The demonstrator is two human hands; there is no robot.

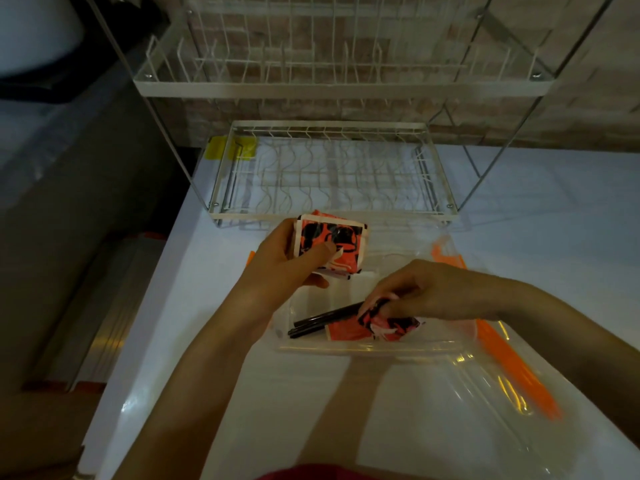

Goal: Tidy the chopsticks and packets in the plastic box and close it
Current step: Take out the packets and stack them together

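A person's left hand (294,261) grips a stack of red-and-black printed sauce packets (330,242) above the clear plastic box (363,346) on a white table (166,323). The right hand (415,289) pinches another red-and-black packet (377,325) inside the box, beside black chopsticks (322,320). The transparent lid with orange clips (512,368) lies just right.

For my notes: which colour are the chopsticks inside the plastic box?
Black chopsticks, seen in the head view.
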